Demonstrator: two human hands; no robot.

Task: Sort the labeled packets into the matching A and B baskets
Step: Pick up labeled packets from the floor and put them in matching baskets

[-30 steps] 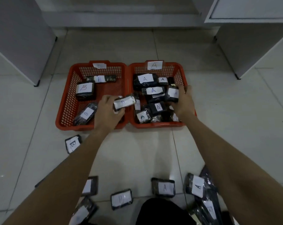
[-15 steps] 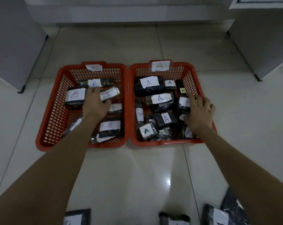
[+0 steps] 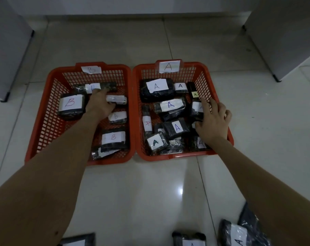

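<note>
Two red baskets sit side by side on the floor. Inside the B basket (image 3: 44,121), the left hand (image 3: 99,105) lies with relaxed fingers just beside a small packet (image 3: 116,99), gripping nothing. Over the A basket (image 3: 206,75), the right hand (image 3: 213,121) rests spread fingers on its packets.

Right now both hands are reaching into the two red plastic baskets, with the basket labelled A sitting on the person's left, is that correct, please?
Not quite: the head view shows the red plastic basket labelled A on the person's right, under the right hand. The left hand reaches into the red plastic basket labelled B.
</note>
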